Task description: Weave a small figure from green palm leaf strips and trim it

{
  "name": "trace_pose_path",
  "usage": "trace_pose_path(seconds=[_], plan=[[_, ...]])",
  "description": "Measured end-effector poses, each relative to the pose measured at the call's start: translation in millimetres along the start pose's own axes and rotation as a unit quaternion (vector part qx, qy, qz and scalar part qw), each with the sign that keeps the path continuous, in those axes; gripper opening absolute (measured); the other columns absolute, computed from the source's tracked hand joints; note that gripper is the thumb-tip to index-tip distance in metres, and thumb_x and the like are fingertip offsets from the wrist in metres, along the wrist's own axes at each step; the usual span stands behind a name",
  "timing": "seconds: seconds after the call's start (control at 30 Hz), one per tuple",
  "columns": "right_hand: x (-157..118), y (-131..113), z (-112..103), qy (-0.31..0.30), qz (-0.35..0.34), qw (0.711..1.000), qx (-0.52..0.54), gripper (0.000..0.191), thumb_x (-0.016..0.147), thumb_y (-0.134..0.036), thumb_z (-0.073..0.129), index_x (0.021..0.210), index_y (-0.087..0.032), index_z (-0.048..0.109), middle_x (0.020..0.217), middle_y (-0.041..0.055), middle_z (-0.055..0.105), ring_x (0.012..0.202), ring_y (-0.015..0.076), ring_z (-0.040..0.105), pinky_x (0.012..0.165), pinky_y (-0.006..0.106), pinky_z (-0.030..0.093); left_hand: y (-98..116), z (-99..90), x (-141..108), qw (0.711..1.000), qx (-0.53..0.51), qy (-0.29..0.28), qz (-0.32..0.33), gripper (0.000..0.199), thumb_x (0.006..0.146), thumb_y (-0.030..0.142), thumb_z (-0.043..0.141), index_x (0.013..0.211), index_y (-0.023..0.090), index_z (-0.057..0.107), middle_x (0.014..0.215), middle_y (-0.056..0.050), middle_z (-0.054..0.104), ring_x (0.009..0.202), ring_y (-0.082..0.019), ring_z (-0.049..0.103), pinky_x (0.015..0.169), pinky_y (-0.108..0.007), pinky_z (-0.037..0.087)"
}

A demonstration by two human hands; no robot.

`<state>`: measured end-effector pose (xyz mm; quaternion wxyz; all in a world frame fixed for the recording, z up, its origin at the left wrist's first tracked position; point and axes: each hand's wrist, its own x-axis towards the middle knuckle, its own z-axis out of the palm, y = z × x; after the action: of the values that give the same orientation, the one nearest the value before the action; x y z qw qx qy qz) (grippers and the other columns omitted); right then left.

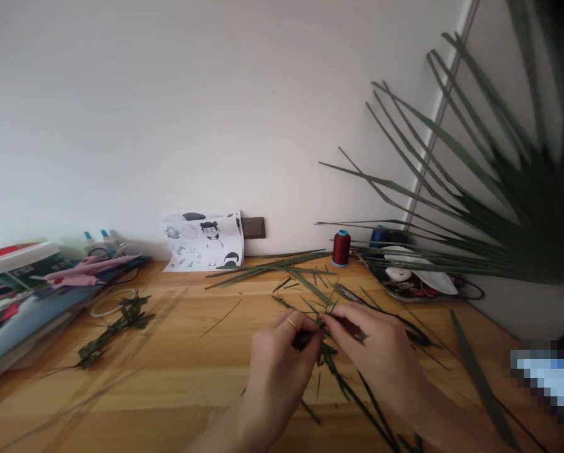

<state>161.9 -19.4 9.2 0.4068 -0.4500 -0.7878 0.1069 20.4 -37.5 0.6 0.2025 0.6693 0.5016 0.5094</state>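
Both hands meet over the wooden table (206,352), fingertips almost touching. My left hand (284,352), with a ring on one finger, is closed around a bundle of green palm leaf strips (332,365). My right hand (374,343) pinches the strips at the same spot from the other side. Long loose ends hang from between the hands toward the table's near side. The fingers hide the exact fold or knot. Just behind the right hand lie dark-handled scissors (411,330), partly covered. Cut leaf scraps (286,283) are scattered beyond the fingers.
A large palm fan leaf (513,214) reaches in from the right. A red thread spool (341,248) stands near the wall beside a cluttered tray (405,286). A braided leaf piece (114,327) lies left. A pink glue gun (86,269) and a printed sheet (204,242) are farther back.
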Motion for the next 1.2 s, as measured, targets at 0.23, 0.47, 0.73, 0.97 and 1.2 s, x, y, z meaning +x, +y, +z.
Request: trace_pose_path(seconds=[0.23, 0.47, 0.73, 0.97, 1.2], plan=[[3.0, 5.9, 4.8, -0.044, 0.137, 0.962, 0.231, 0.019, 0.082, -0.034, 0.048, 0.08, -0.019, 0.06, 0.079, 0.0016, 0.065, 0.075, 0.0161, 0.061, 0.068, 0.025, 0.049, -3.7, 0.0, 4.7, 0.998, -0.034, 0.019, -0.059, 0.006, 0.069, 0.018, 0.059, 0.063, 0.017, 0.06, 0.06, 0.0, 0.061, 0.057, -0.013, 0.054, 0.055, -0.023, 0.04], [1.5, 8.9, 10.2, -0.017, 0.156, 0.915, 0.372, 0.018, 0.08, -0.033, 0.051, 0.084, -0.017, 0.057, 0.081, 0.0037, 0.065, 0.072, 0.0154, 0.063, 0.07, 0.027, 0.052, -2.0, 2.1, 8.8, 0.957, -0.217, 0.033, -0.192, 0.01, 0.066, 0.02, 0.064, 0.061, 0.014, 0.057, 0.057, 0.0, 0.058, 0.055, -0.011, 0.052, 0.053, -0.021, 0.041], [1.9, 19.3, 15.8, -0.062, 0.145, 0.911, 0.38, 0.017, 0.08, -0.032, 0.05, 0.08, -0.017, 0.058, 0.079, 0.0025, 0.064, 0.075, 0.0149, 0.062, 0.072, 0.028, 0.05, -6.3, 4.0, 9.5, 0.888, -0.376, 0.052, -0.258, 0.016, 0.061, 0.019, 0.07, 0.069, 0.014, 0.058, 0.056, 0.003, 0.06, 0.05, -0.007, 0.054, 0.05, -0.017, 0.044], [26.8, 47.1, -4.1, -0.044, 0.176, 0.947, 0.267, 0.023, 0.077, -0.032, 0.052, 0.087, -0.013, 0.06, 0.088, 0.0094, 0.066, 0.085, 0.0216, 0.061, 0.076, 0.037, 0.047, -7.6, -2.6, 17.1, 0.936, -0.281, 0.054, -0.206, 0.01, 0.06, 0.018, 0.069, 0.064, 0.013, 0.061, 0.057, 0.002, 0.059, 0.05, -0.008, 0.052, 0.049, -0.019, 0.043], [17.5, 11.9, -24.1, -0.014, 0.03, 0.992, 0.119, 0.015, 0.077, -0.023, 0.05, 0.085, -0.019, 0.062, 0.09, 0.0018, 0.063, 0.09, 0.0176, 0.055, 0.083, 0.029, 0.038, -9.6, -0.8, 12.0, 0.981, -0.159, 0.038, -0.106, 0.003, 0.065, 0.015, 0.064, 0.064, 0.016, 0.061, 0.063, 0.0, 0.062, 0.063, -0.013, 0.056, 0.06, -0.023, 0.043]])
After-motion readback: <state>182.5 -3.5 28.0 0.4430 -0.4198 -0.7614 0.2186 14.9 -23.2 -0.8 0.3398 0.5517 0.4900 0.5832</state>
